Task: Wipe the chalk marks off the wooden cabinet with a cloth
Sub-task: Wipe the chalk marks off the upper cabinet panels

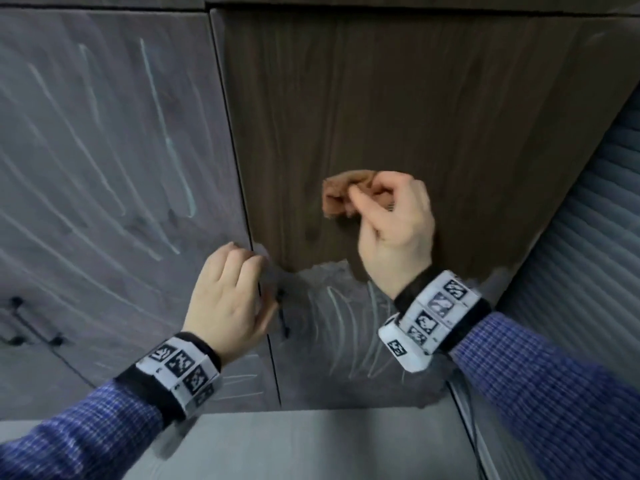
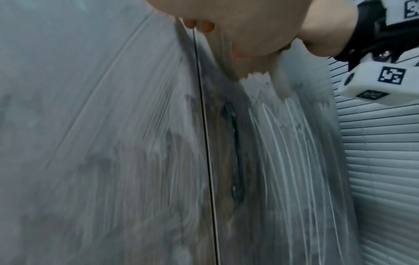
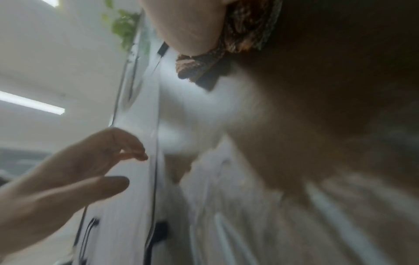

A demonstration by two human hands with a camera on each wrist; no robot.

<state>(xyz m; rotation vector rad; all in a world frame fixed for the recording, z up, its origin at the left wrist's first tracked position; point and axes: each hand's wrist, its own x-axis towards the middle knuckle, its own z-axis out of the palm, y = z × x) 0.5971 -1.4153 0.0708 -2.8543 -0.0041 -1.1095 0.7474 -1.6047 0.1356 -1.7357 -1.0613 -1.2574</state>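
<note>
The wooden cabinet has two doors. The left door (image 1: pixel 104 150) is covered in pale chalk strokes. The right door (image 1: pixel 415 98) is dark and bare above, with chalk marks (image 1: pixel 339 317) still across its lower part (image 2: pixel 294 143). My right hand (image 1: pixel 374 199) grips a bunched brown cloth (image 1: pixel 341 192) against the right door, just above the chalked area; the right wrist view shows the cloth (image 3: pixel 244 32) under the palm. My left hand (image 1: pixel 242 261) holds nothing; its loosely curled fingertips rest at the seam between the doors (image 3: pixel 136 154).
A black handle (image 1: pixel 282 313) sits on the right door just right of my left hand (image 2: pixel 233 152). More black handles (image 1: pixel 31 323) are on the left door. A ribbed grey shutter (image 1: pixel 588 237) stands to the right, with a grey surface (image 1: pixel 311 445) below the doors.
</note>
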